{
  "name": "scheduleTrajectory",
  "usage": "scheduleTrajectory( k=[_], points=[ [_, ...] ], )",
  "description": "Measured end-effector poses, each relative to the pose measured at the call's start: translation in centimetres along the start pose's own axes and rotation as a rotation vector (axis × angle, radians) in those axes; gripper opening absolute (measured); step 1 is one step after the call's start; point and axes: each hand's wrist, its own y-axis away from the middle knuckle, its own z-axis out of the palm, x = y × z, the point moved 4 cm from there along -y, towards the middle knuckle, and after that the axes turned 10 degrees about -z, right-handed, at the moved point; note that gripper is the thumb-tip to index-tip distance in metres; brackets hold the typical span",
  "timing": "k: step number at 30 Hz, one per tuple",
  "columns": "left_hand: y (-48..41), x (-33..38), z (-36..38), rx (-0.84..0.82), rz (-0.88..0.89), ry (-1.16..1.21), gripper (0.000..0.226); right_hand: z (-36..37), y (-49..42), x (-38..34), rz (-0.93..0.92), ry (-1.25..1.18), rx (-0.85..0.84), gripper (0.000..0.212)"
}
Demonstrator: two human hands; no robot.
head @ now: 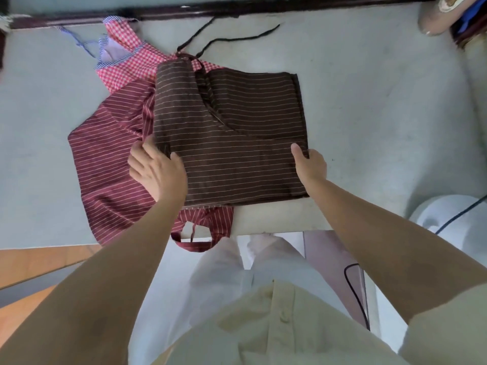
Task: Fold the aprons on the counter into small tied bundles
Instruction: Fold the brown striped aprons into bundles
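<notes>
A brown striped apron [237, 133] lies folded into a rough rectangle on the pale counter [369, 114]. Its dark ties [232, 39] trail toward the back edge. My left hand [158, 169] grips the apron's left edge, thumb on top and fingers under the fabric. My right hand [309, 164] grips the right edge the same way. Under the brown one lies a maroon striped apron [110, 154], spread out to the left, its neck loop [195, 243] hanging over the front edge. A red checked apron [126, 67] with blue trim lies behind them.
A dark wooden rail [184, 14] runs along the counter's back edge. A white round object [448, 222] with a black cable [355, 293] stands at the right below the counter. A tan object [434, 19] sits at the back right corner.
</notes>
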Motion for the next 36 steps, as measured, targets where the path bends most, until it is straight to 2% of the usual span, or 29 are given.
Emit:
scheduleTrajectory(
  k=[4,8,13,17,20,23,24,26,28,29,36],
  points=[
    [3.0,3.3,1.6,-0.129,0.407,-0.023,0.054,-1.1,0.3,-0.2,-0.212,-0.053,0.118,0.028],
    [4.8,2.9,4.3,-0.227,0.555,-0.148,0.067,-0.9,0.5,1.1,-0.212,0.027,0.084,0.027],
    [4.6,0.8,5.3,-0.237,0.609,-0.22,0.074,-0.8,0.4,1.6,-0.234,0.159,0.084,0.032],
    [4.5,0.0,5.9,-0.27,0.673,-0.272,0.082,-0.6,1.0,2.1,-0.311,0.386,0.075,0.031],
    [4.5,0.0,5.7,-0.252,0.68,-0.288,0.086,-0.9,1.4,1.3,-0.342,0.417,0.158,0.035],
    [5.1,0.6,4.9,-0.185,0.726,-0.286,0.085,-0.3,2.4,-0.4,-0.575,0.538,0.269,0.05],
    [5.4,0.8,5.0,-0.183,0.741,-0.289,0.084,0.7,2.9,-1.1,-0.678,0.564,0.225,0.055],
    [5.9,1.0,5.6,-0.206,0.733,-0.301,0.083,3.4,3.4,-1.7,-0.852,0.663,0.026,0.061],
    [6.1,0.6,6.5,-0.242,0.701,-0.323,0.084,5.2,3.4,-0.3,-0.907,0.8,-0.151,0.061],
    [6.0,0.4,6.9,-0.249,0.694,-0.336,0.085,5.3,3.0,0.8,-0.896,0.845,-0.187,0.06],
    [5.6,0.8,7.8,-0.278,0.686,-0.392,0.084,3.2,1.4,3.4,-0.802,0.906,-0.117,0.062]
  ],
)
